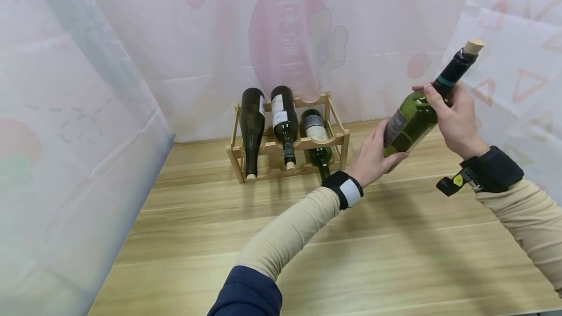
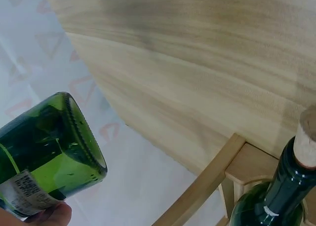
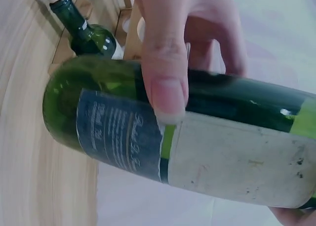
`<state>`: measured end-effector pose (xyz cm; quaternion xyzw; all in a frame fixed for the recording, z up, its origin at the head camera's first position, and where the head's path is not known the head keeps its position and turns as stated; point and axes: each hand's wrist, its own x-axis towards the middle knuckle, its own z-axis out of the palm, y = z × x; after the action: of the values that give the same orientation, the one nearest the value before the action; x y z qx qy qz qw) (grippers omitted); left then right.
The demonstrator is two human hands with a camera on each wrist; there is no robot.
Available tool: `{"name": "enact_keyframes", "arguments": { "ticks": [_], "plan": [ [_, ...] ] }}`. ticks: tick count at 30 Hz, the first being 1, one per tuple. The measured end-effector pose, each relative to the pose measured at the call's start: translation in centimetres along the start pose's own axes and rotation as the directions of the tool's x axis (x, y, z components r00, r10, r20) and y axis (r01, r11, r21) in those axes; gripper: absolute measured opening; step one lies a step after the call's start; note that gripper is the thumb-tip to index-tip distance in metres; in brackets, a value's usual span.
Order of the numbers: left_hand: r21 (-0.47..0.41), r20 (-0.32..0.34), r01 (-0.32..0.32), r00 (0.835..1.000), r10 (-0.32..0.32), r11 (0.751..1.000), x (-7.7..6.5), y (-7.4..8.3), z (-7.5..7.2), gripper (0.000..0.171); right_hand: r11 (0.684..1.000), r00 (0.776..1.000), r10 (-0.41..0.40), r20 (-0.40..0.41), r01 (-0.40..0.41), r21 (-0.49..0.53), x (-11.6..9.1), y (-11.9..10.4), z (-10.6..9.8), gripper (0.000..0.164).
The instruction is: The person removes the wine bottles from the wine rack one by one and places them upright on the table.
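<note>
A green wine bottle with a cork is held tilted above the right part of the table, neck up and to the right. My left hand grips its lower body, and the thumb lies across the label in the right wrist view. Higher up, my right hand curls round the shoulder and neck. Its fingers are partly hidden behind the glass. The left wrist view shows the bottle's base, touching nothing.
Left of my hands, a wooden two-tier rack stands near the back curtain. Two dark corked bottles, a left one and a middle one, lie on its upper tier. A green bottle lies lower at right, necks pointing forward.
</note>
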<state>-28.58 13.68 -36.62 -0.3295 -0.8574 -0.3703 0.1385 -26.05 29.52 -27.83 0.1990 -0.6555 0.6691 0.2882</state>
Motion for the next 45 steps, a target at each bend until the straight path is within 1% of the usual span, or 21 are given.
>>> {"name": "enact_keyframes", "arguments": {
  "ticks": [2, 3, 6, 8, 12, 18, 22, 28, 39, 45],
  "plan": [
    [-0.016, 0.002, 0.003, 1.000, -0.003, 1.000, -0.1, 0.1, 0.2, 0.082, 0.999, 1.000, 0.024, 0.008, -0.024, 0.031, 0.1, 0.1, -0.3, 0.018],
    [-0.022, 0.002, 0.005, 1.000, -0.005, 1.000, -0.1, 0.2, 0.3, 0.082, 0.999, 0.999, 0.035, 0.014, -0.035, 0.029, 0.2, 0.1, -0.5, 0.019],
    [-0.031, -0.005, 0.008, 1.000, -0.008, 0.999, -0.3, 0.4, 0.7, 0.080, 0.998, 0.997, 0.069, 0.036, -0.069, 0.009, 0.3, 0.2, -0.9, 0.022],
    [-0.035, -0.010, 0.015, 1.000, -0.015, 0.999, -0.3, 0.5, 1.0, 0.080, 0.996, 0.995, 0.085, 0.049, -0.084, -0.029, 0.4, 0.3, -1.2, 0.022],
    [-0.037, -0.016, 0.043, 0.999, -0.044, 0.998, -0.5, 0.7, 1.4, 0.080, 0.991, 0.990, 0.119, 0.074, -0.115, -0.063, 0.6, 0.6, -1.6, 0.020],
    [-0.040, -0.009, 0.087, 0.996, -0.087, 0.995, -0.5, 1.0, 2.0, 0.081, 0.982, 0.975, 0.190, 0.114, -0.190, -0.009, 0.9, 0.8, -2.2, 0.021],
    [-0.043, -0.001, 0.094, 0.996, -0.094, 0.995, -0.5, 1.1, 2.3, 0.080, 0.974, 0.967, 0.226, 0.120, -0.228, 0.001, 1.0, 0.8, -2.5, 0.020],
    [-0.056, 0.014, 0.102, 0.995, -0.101, 0.993, -0.2, 1.3, 2.8, 0.077, 0.971, 0.964, 0.235, 0.123, -0.237, 0.001, 1.1, 1.1, -3.0, 0.019],
    [-0.083, 0.045, 0.171, 0.985, -0.168, 0.982, 0.4, 1.7, 3.9, 0.074, 0.971, 0.964, 0.235, 0.123, -0.237, 0.007, 1.2, 1.5, -3.8, 0.018],
    [-0.087, 0.051, 0.187, 0.982, -0.183, 0.978, 0.5, 1.8, 4.3, 0.074, 0.970, 0.963, 0.241, 0.124, -0.245, 0.012, 1.3, 1.7, -4.1, 0.019]
  ]
}}
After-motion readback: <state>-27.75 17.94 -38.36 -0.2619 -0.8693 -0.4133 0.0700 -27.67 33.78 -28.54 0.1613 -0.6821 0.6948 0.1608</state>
